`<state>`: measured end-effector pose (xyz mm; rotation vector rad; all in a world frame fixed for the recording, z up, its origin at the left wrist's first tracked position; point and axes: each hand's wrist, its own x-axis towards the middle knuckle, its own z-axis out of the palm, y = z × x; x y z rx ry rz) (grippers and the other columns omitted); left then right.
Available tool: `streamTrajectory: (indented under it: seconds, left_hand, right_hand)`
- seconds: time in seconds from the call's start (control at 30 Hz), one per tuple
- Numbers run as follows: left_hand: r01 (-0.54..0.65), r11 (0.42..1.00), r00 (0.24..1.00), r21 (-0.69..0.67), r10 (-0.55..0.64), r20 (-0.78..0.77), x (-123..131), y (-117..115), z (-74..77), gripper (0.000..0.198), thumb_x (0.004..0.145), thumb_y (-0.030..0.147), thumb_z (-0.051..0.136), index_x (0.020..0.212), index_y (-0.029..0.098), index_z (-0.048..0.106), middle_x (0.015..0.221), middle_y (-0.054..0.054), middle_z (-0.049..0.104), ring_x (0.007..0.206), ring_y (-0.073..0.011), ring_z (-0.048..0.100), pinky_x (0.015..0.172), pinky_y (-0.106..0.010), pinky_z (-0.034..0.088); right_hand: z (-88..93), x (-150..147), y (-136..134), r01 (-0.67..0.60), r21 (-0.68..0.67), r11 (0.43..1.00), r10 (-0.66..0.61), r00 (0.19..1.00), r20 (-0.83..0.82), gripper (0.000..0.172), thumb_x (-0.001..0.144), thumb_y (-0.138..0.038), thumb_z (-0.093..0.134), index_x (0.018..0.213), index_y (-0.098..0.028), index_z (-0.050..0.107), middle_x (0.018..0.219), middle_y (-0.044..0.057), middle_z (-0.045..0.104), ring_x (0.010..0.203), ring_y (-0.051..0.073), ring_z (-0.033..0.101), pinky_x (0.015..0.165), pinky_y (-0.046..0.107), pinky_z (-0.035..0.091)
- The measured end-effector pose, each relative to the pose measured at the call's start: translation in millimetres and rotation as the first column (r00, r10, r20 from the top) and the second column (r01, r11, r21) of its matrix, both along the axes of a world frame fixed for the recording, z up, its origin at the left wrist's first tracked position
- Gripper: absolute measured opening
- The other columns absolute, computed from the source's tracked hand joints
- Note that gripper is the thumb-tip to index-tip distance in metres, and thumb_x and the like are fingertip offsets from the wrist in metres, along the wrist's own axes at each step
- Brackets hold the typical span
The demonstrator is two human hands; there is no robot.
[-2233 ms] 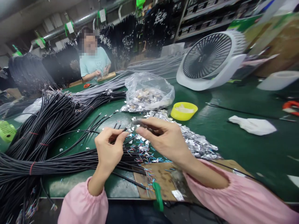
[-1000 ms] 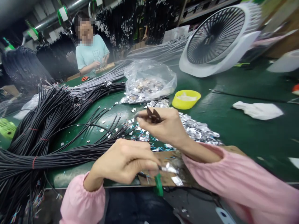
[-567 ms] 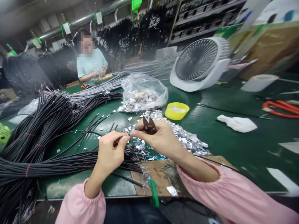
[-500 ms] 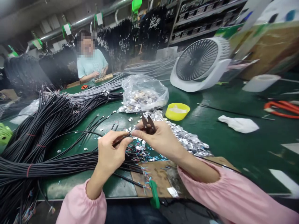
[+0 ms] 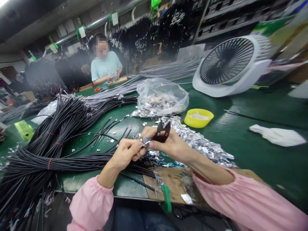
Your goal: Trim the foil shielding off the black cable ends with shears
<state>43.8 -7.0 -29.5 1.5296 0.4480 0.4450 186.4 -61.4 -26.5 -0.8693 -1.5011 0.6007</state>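
Observation:
My left hand point(image 5: 125, 154) pinches the end of a black cable, most of which its fingers cover. Fingertips of my right hand point(image 5: 172, 144) meet it at a small piece of silvery foil point(image 5: 145, 141) at the cable end. Dark snips point(image 5: 162, 132) rest in my right hand, their two blades apart and pointing up. Below and to the left of my hands runs a tied bundle of black cables point(image 5: 84, 163). Scraps of silver foil point(image 5: 204, 144) are heaped beyond my right hand, and blue wire bits lie under both hands.
A clear bag of scraps point(image 5: 161, 99), a yellow dish point(image 5: 198, 118) and a white fan point(image 5: 231, 67) stand farther back. Brown cardboard point(image 5: 173, 183) with a green strap point(image 5: 166, 198) lies at the near edge. A person point(image 5: 106, 67) sits across the table.
The view has shifted, so the table things appear farther right. My left hand has closed in on the right fingertips, and more silvery foil shows between them.

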Motion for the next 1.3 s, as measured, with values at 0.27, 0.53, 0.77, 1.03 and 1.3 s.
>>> streamTrajectory:
  seconds: [0.27,0.53,0.77,1.03,1.3]
  left_hand:
    - [-0.058,0.964,0.955,0.259,0.13,-0.268,-1,11,-0.9,0.041,0.059,0.046,0.07,0.04,0.013,0.053,0.039,0.005,0.035,0.041,-0.0055,0.029,0.041,-0.02,0.017]
    - [-0.392,0.885,0.906,0.25,0.419,-0.059,7,35,-14.0,0.055,0.068,0.063,0.051,0.073,0.009,0.064,0.048,0.007,0.029,0.04,-0.0039,0.02,0.041,-0.019,0.014]
    - [-0.387,0.899,0.921,0.205,0.388,0.037,2,32,-8.3,0.055,0.059,0.063,0.063,0.069,0.009,0.063,0.046,0.006,0.036,0.04,-0.003,0.025,0.04,-0.019,0.017]
    - [-0.355,0.913,0.935,0.202,0.347,0.075,1,32,-10.1,0.047,0.06,0.057,0.067,0.067,0.01,0.065,0.047,0.005,0.041,0.041,-0.0035,0.031,0.04,-0.017,0.021]
    - [-0.299,0.908,0.954,0.294,0.285,0.091,-1,34,-12.4,0.045,0.065,0.055,0.063,0.061,0.01,0.064,0.045,0.004,0.043,0.037,-0.0042,0.032,0.037,-0.018,0.023]
  right_hand:
    - [-0.3,19,-8,0.022,0.04,0.999,-0.044,0.682,0.73,0.026,0.076,-0.006,0.041,0.062,-0.018,0.06,0.06,0.001,0.056,0.051,0.011,0.047,0.048,0.023,0.031]
    - [-4.5,21,-6,0.519,0.306,0.798,-0.579,0.52,0.628,0.04,0.063,0.002,0.041,0.087,-0.015,0.067,0.086,0.007,0.067,0.067,0.016,0.059,0.054,0.024,0.038]
    - [-2.6,2,6,0.474,0.067,0.878,-0.463,0.804,0.373,0.015,0.078,-0.018,0.056,0.072,-0.013,0.068,0.063,0.003,0.063,0.054,0.012,0.052,0.051,0.023,0.039]
    - [-0.2,-4,6,0.415,-0.029,0.91,-0.404,0.898,0.173,0.016,0.074,-0.024,0.054,0.063,-0.014,0.06,0.058,0.001,0.052,0.053,0.011,0.041,0.054,0.025,0.034]
    - [-5.4,-7,12,0.274,-0.256,0.927,-0.267,0.962,0.063,0.019,0.073,-0.034,0.049,0.064,-0.018,0.048,0.049,-0.005,0.035,0.045,0.009,0.032,0.044,0.023,0.027]
